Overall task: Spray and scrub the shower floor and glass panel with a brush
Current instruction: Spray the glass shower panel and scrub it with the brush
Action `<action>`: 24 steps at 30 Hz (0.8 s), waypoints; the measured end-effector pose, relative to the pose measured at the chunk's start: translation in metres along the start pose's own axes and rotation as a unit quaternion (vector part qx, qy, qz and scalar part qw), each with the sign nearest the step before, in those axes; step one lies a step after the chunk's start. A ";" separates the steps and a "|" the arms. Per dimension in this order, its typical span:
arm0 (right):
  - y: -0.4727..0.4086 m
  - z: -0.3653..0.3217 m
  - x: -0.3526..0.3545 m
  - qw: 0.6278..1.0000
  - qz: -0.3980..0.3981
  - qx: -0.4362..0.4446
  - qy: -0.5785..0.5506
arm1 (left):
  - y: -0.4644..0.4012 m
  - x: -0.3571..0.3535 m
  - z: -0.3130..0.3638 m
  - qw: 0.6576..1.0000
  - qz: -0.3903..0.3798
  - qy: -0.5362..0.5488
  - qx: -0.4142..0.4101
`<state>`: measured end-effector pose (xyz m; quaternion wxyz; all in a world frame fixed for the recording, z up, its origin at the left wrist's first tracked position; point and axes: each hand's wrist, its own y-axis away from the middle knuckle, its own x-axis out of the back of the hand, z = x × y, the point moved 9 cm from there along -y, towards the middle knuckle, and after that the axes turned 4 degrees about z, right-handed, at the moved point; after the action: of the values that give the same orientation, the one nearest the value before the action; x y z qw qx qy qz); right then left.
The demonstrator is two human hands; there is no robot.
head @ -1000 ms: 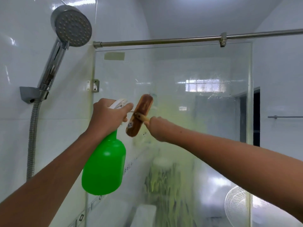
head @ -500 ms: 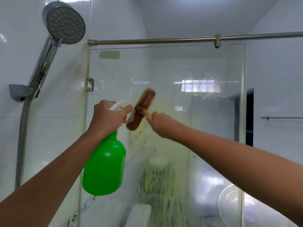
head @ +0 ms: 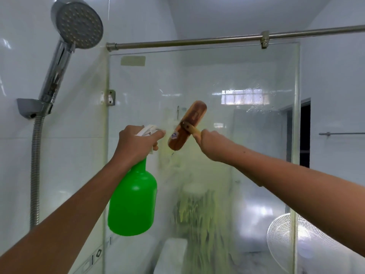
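White glossy tiles surround the glass panel, streaked with yellowish-green film. I have my left hand raised, fingers wrapped around the white trigger of an opaque green spray bottle; contents hidden. My right hand grips the handle of an oblong wooden brush, tilted against the glass just beyond my fingertips.

— Which colours do you see?
— The spray bottle is bright green, its trigger head white. The brush is dark brown wood.
— And the glass panel?
— It has yellow-green streaks. The shower head is shiny chrome, with small dots.
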<state>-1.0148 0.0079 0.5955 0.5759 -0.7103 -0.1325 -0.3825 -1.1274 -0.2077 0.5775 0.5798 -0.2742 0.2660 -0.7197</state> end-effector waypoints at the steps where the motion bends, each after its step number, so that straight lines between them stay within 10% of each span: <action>1: 0.002 0.005 -0.003 1.000 0.003 0.003 0.010 | 0.001 0.000 -0.004 1.000 -0.001 -0.001 0.003; 13: -0.031 0.042 0.080 0.986 0.067 -0.146 -0.045 | 0.039 -0.020 -0.048 0.998 -0.051 -0.041 -0.003; 24: 0.017 -0.017 -0.001 0.999 0.007 0.011 0.039 | 0.058 -0.001 -0.057 1.000 0.006 -0.009 -0.025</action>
<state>-1.0113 -0.0124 0.5833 0.5909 -0.6895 -0.1091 -0.4043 -1.1278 -0.2137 0.4965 0.5792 -0.2934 0.2805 -0.7069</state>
